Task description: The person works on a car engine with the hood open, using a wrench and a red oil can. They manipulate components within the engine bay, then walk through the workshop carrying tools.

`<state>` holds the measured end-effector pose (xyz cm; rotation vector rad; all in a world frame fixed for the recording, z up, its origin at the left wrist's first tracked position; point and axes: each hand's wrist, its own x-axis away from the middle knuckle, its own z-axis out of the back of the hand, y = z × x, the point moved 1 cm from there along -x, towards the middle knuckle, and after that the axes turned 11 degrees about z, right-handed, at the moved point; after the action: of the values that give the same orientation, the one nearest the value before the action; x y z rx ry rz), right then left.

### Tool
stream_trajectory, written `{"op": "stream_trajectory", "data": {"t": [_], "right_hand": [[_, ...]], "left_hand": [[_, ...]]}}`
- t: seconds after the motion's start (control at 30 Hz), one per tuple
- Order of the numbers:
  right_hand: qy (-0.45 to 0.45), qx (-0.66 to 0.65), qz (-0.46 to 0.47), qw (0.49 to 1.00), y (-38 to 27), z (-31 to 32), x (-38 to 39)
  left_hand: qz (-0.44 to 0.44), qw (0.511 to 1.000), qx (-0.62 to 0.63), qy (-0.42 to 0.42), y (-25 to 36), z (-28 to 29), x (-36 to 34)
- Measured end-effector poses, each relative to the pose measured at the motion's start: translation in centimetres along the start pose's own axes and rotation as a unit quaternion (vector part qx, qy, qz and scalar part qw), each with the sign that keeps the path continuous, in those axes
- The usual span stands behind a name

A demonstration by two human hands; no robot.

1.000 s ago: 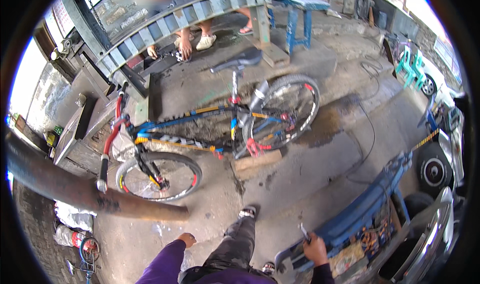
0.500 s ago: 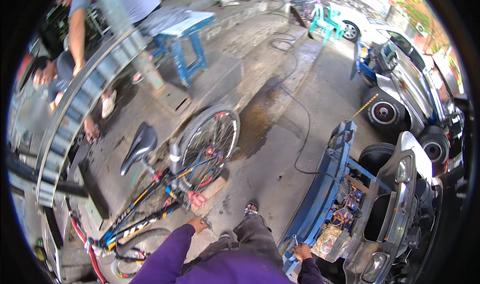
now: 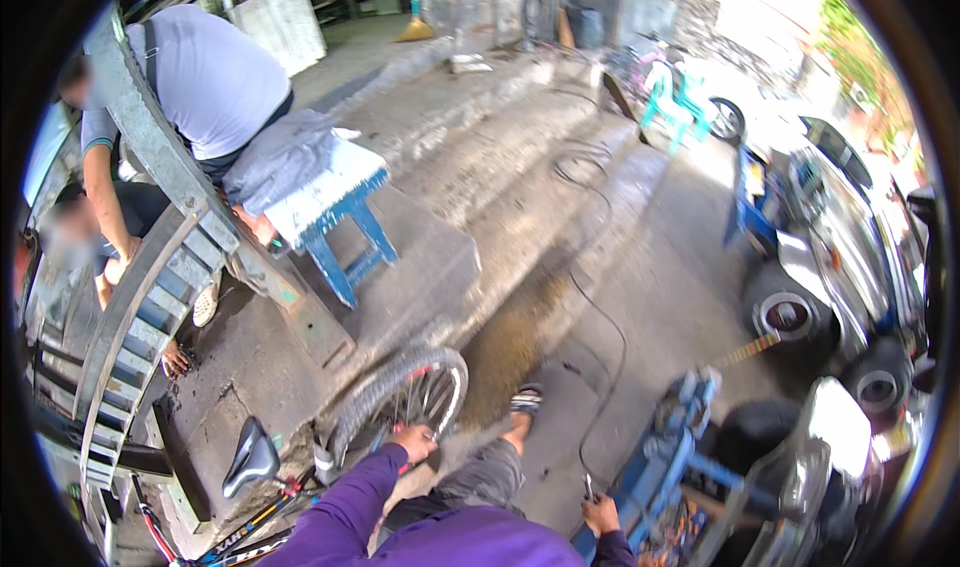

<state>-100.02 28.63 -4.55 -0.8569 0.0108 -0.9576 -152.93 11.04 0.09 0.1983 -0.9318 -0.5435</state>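
My left hand (image 3: pixel 414 443), in a purple sleeve, is in front of the bicycle's wheel (image 3: pixel 365 403). Its fingers look curled, and whatever they hold is too small to make out. The bicycle's black saddle (image 3: pixel 251 459) and part of its black, blue and orange frame (image 3: pixel 262 507) show to the left of my arm. Low on the right, my right hand (image 3: pixel 601 515) is closed on a small metal tool (image 3: pixel 588 487) that points up. A thin black hose (image 3: pixel 622 352) runs down to this tool; I cannot tell whether they are joined.
Beside my right hand stands a blue metal frame (image 3: pixel 660 447) with car parts; a silver vehicle (image 3: pixel 850 227) stands beyond. A metal post (image 3: pixel 165 137), a blue stool (image 3: pixel 345 232) and concrete steps (image 3: pixel 500 187) are ahead. Two people (image 3: pixel 215 77) work at far left.
My view has shifted forward, with the bicycle and blue frame now lower. My left hand has come up to the wheel, and one foot has stepped ahead. The tool stays in my right hand.
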Motion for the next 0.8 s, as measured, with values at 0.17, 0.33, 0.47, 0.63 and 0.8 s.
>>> {"op": "stream_trajectory", "data": {"t": [0.17, 0.33, 0.47, 0.63, 0.8], "right_hand": [[-0.049, -0.037, -0.228, 0.972, 7.0, 4.1, -16.6], [-0.090, -0.032, -0.200, 0.975, 3.3, 15.5, -38.6], [-0.072, -0.039, -0.155, 0.985, -1.1, 25.1, -54.9], [-0.118, 0.077, -0.028, 0.990, -0.5, 30.2, -74.6], [-0.272, 0.128, 0.070, 0.951, -2.7, 32.9, -95.7]], "left_hand": [[-0.030, 0.997, -0.038, -0.065, 7.9, 2.9, -13.9], [-0.083, 0.983, -0.155, -0.056, 21.5, 11.3, -27.3], [-0.040, 0.993, 0.097, 0.053, 36.1, 21.3, -32.7], [-0.067, 0.961, 0.251, 0.095, 47.4, 27.7, -40.8], [0.007, 0.964, 0.264, 0.040, 47.8, 31.0, -49.0]]}}
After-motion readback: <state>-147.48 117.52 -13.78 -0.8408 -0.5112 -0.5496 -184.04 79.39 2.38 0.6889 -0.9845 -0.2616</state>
